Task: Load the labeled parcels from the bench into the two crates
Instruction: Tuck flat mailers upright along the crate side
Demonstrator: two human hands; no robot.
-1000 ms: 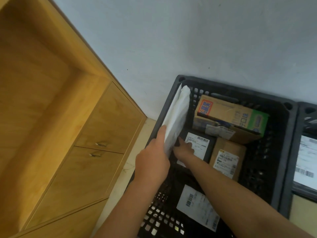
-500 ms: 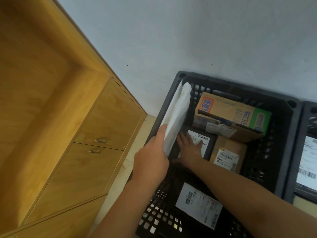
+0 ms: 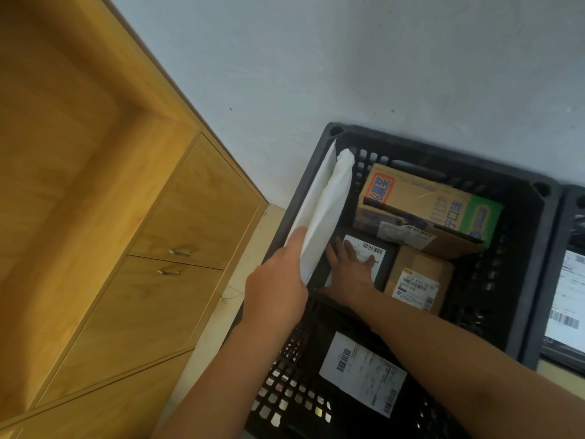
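Inside the black crate (image 3: 535, 280), the person's right hand (image 3: 348, 270) is pressing flat, fingers spread, on a black labelled parcel (image 3: 370, 248), seemingly making room. The left hand (image 3: 275, 289) is gripping white mailers (image 3: 326, 213) upright against the crate's left wall. The next move is probably sliding them down beside that parcel.

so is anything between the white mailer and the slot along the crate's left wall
Perhaps the black labelled parcel, lying flat beside that wall under the flat right hand. The left hand holds the white mailer upright against the wall of the crate; its lower edge is hidden behind that hand.
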